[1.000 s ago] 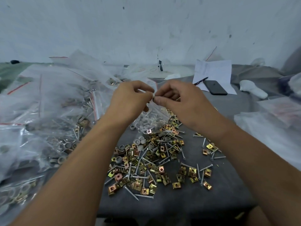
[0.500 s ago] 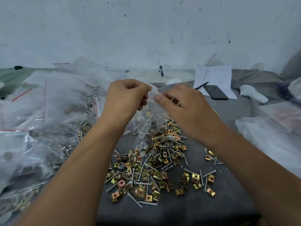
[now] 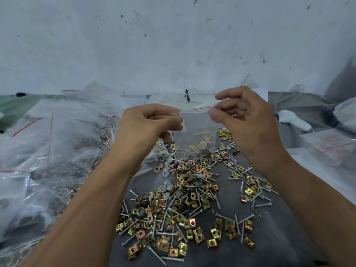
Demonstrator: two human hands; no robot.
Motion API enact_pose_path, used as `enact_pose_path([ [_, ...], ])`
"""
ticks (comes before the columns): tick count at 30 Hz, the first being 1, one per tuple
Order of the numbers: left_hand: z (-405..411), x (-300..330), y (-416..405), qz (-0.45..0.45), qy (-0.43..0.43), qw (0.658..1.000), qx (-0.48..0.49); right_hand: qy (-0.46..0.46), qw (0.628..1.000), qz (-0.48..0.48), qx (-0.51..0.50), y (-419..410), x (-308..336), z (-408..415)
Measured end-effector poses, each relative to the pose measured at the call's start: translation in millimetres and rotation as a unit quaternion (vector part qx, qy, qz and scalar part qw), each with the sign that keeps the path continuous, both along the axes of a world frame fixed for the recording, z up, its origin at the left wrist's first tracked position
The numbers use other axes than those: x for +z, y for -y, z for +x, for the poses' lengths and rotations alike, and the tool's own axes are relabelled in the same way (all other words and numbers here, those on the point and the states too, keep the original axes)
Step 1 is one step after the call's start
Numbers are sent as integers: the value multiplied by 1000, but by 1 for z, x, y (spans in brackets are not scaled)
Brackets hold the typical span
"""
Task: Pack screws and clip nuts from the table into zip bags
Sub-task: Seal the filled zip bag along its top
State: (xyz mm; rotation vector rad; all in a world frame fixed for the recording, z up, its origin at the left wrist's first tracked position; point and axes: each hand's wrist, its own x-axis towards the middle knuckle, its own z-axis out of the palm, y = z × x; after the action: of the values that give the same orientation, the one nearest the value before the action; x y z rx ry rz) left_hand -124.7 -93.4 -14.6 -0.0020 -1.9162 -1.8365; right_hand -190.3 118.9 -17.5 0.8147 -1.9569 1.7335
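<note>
Clear plastic, the zip bag (image 3: 194, 128) is hanging above the desk (image 3: 269, 237), holding a few pieces at its bottom. My left hand (image 3: 148, 124) and right hand (image 3: 244, 116) are each pinching a top corner in a closed grip. Below, loose screws (image 3: 194, 211) and clip nuts (image 3: 192, 222) are lying scattered; filled bags (image 3: 48, 151) are piling at left.

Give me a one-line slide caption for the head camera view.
Left hand and right hand pinch a filled zip bag by its top above loose screws and clip nuts.
</note>
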Motion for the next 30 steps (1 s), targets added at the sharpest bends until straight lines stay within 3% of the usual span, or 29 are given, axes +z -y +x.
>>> enact_pose_path([
  [6, 1, -2, 3, -40, -6, 999, 26, 68, 991, -110, 43, -2, 1, 0],
  [20, -6, -8, -4, -2, -28, 1000, 1, 126, 970, -150, 144, -6, 4, -5],
  [23, -5, -9, -10, -1, -37, 999, -17, 143, 966, -122, 175, -1, 2, -2],
  [30, -3, -8, -14, 14, -42, 999, -22, 111, 986, -40, 116, 5, 0, 6],
])
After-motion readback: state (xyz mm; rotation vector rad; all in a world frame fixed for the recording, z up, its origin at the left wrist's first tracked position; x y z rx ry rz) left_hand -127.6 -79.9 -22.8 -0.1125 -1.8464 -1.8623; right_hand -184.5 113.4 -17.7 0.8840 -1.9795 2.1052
